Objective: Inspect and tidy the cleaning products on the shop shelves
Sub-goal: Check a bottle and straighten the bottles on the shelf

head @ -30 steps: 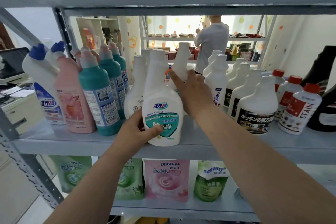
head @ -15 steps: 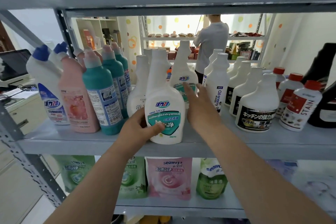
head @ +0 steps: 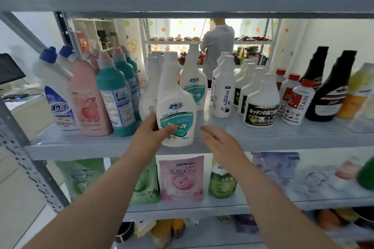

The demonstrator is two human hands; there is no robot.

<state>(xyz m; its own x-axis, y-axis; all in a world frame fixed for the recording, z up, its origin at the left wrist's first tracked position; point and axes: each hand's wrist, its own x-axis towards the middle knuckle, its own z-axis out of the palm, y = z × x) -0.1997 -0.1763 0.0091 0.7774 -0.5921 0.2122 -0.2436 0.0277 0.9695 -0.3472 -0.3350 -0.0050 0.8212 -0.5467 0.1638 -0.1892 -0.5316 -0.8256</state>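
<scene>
1. Far left on the grey shelf (head: 81, 144): blue-capped white bottle (head: 55, 91), pink bottle (head: 87, 105), then teal bottles (head: 114, 95), all upright.
2. Next, left hand (head: 150, 134) curled round the lower left side of the front spray bottle (head: 177, 105), thumb across its teal label.
3. That bottle: white, narrow-necked, flat white cap, blue logo above the teal label; near upright at the shelf's front edge, mid-shelf, twin bottle (head: 193, 85) just behind.
4. Just right of it, right hand (head: 221, 144): fingers loosely extended, holding nothing, apart from the bottle.
5. Further right: white "Oil enemy" bottle (head: 224, 91), black-labelled white bottles (head: 261, 105), red-capped "STAIN" bottle (head: 299, 101), dark bottles (head: 327, 91).
</scene>
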